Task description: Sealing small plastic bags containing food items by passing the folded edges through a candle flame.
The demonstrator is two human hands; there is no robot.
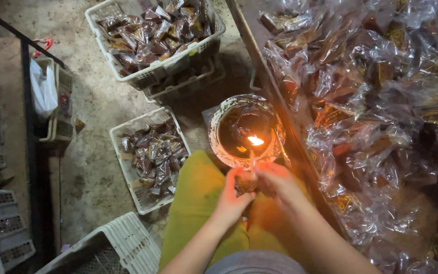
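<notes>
Head view: just below the round tin with the lit flame [255, 140], the left hand [232, 195] and right hand [279, 183] meet, fingers of both pinched on one small wrapped packet [246, 181]. Left of the tin sits a white basket [128, 167] of wrapped packets.

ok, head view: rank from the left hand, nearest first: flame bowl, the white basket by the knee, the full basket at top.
1. Flame bowl: just ahead of the left hand, beside the table edge.
2. White basket by the knee: on the floor to the left, holding wrapped packets.
3. Full basket at top: farthest, stacked on another basket, up the frame.
</notes>
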